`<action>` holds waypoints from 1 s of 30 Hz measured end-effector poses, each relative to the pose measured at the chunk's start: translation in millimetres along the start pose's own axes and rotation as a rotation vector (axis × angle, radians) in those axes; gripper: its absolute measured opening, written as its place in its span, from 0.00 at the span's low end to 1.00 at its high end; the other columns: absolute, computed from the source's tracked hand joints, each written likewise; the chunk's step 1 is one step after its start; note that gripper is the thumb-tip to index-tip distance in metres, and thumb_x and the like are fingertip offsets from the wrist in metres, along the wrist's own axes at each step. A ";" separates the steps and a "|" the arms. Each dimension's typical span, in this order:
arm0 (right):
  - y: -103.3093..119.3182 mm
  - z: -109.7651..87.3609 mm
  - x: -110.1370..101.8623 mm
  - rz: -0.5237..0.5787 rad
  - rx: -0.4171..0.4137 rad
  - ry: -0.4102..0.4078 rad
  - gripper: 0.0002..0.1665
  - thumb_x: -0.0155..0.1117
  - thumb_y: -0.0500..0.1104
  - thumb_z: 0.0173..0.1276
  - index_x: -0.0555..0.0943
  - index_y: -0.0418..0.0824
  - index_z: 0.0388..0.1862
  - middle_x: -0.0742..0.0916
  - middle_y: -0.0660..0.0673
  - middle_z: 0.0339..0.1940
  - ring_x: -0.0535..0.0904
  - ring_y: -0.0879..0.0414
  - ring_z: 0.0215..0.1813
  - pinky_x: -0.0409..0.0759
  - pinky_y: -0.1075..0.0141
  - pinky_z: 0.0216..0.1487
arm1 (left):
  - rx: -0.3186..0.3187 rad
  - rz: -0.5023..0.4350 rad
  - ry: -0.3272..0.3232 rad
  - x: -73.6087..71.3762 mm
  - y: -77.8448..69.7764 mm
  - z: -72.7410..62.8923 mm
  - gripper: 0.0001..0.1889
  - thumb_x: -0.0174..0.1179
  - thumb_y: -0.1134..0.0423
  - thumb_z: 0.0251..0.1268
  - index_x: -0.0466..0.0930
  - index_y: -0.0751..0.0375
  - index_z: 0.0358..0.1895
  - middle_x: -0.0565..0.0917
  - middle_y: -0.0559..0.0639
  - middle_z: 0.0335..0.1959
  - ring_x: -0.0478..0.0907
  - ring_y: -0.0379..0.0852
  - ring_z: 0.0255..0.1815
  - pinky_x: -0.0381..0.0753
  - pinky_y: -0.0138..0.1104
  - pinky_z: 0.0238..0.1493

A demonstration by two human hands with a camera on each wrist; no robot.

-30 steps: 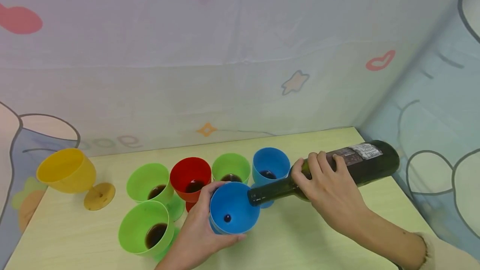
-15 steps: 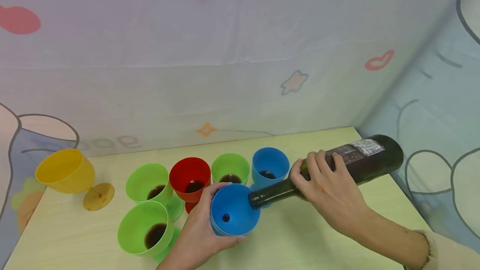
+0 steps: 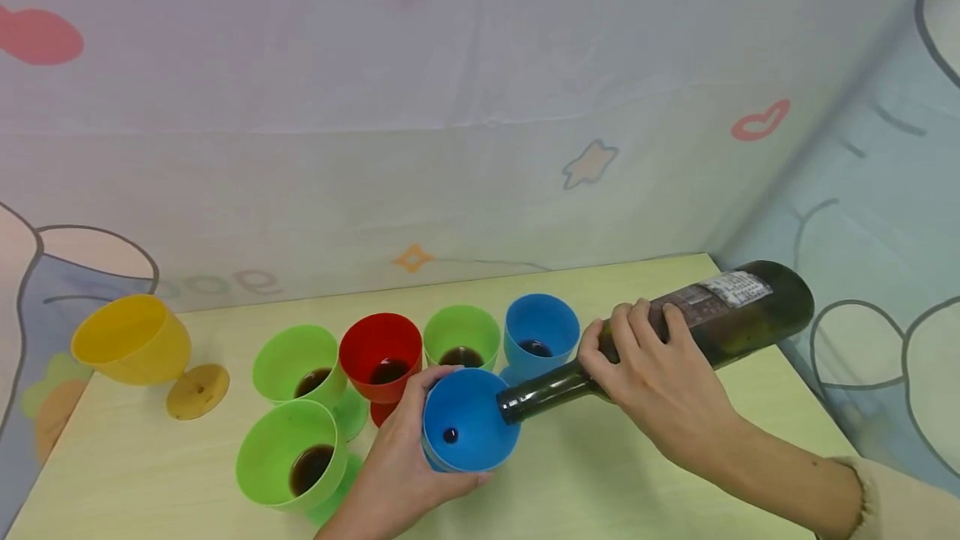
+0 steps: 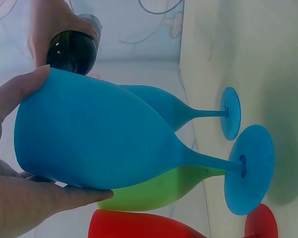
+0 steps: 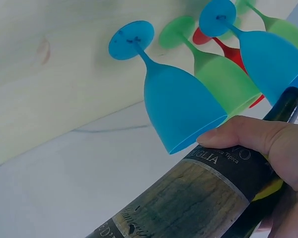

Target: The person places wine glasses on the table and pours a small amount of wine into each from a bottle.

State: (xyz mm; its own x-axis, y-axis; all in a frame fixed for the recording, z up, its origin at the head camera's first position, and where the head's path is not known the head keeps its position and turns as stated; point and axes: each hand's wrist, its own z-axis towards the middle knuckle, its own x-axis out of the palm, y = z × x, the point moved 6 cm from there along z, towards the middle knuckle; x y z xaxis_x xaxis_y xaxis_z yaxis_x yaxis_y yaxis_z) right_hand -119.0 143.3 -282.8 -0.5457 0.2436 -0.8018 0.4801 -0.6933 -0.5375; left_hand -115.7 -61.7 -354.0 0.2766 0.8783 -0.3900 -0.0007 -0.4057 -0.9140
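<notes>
My left hand (image 3: 408,457) grips the bowl of a blue plastic goblet (image 3: 471,432), thumb on the near side and fingers on the far side. A small dark spot of liquid shows at the bottom of this goblet. In my right hand (image 3: 667,377) is a dark green wine bottle (image 3: 555,390), held round its neck and shoulder. The bottle slants down to the left, its base raised and its mouth at the right of the goblet's rim. From the left wrist, the held blue goblet (image 4: 99,134) shows its stem and round foot near the table.
Behind stand a second blue goblet (image 3: 542,327), a green goblet (image 3: 461,327) and a red goblet (image 3: 380,340), all with dark liquid. Two more green goblets (image 3: 281,465) with liquid stand left. A yellow goblet (image 3: 135,344) leans at the table's far left, before a printed cloth (image 3: 337,190).
The bottle's base has risen a little to the right, and its mouth has dipped slightly. My left hand and the blue goblet have barely shifted.
</notes>
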 end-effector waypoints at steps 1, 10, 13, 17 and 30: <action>-0.2 0.3 -0.1 -0.004 -0.001 0.006 0.48 0.83 0.47 0.25 0.67 0.36 0.45 0.77 0.28 0.39 0.73 0.36 0.42 0.74 0.44 0.40 | 0.001 0.002 0.000 0.0 -0.1 0.0 0.49 0.77 0.58 0.32 0.56 0.51 0.63 0.65 0.57 0.60 0.61 0.64 0.60 0.79 0.49 0.40; -0.6 2.1 -0.9 -0.029 -0.013 0.026 0.47 0.83 0.47 0.27 0.67 0.37 0.46 0.77 0.28 0.40 0.73 0.36 0.43 0.74 0.45 0.41 | 0.014 0.001 0.003 0.7 -0.7 -0.1 0.49 0.77 0.58 0.32 0.56 0.51 0.63 0.66 0.57 0.60 0.61 0.64 0.60 0.78 0.49 0.41; -0.8 3.0 -1.8 -0.030 -0.017 0.025 0.48 0.83 0.48 0.27 0.67 0.37 0.46 0.77 0.28 0.40 0.73 0.36 0.43 0.74 0.45 0.41 | 0.019 0.000 0.002 0.6 -1.0 -0.4 0.49 0.77 0.57 0.32 0.56 0.50 0.62 0.66 0.56 0.59 0.62 0.63 0.60 0.78 0.49 0.42; -1.3 4.1 -3.0 -0.036 -0.021 0.022 0.48 0.83 0.49 0.27 0.67 0.37 0.46 0.77 0.28 0.40 0.73 0.36 0.42 0.74 0.45 0.41 | 0.026 0.002 0.000 0.4 -1.4 -0.7 0.49 0.77 0.57 0.32 0.56 0.50 0.62 0.67 0.54 0.59 0.62 0.61 0.60 0.77 0.49 0.43; -0.9 3.1 -2.4 -0.038 -0.028 0.027 0.47 0.82 0.49 0.29 0.66 0.37 0.47 0.77 0.28 0.40 0.73 0.36 0.43 0.74 0.45 0.41 | 0.005 0.021 0.016 2.0 2.8 0.4 0.51 0.77 0.58 0.32 0.55 0.50 0.65 0.65 0.56 0.61 0.60 0.63 0.60 0.77 0.52 0.42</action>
State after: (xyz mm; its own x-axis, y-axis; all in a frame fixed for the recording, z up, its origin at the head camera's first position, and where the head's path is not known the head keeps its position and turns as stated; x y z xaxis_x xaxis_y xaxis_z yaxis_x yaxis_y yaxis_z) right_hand -120.2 141.3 -279.5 -0.5451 0.2881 -0.7873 0.4789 -0.6638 -0.5745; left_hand -115.5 -61.0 -357.4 0.2917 0.8656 -0.4069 -0.0112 -0.4223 -0.9064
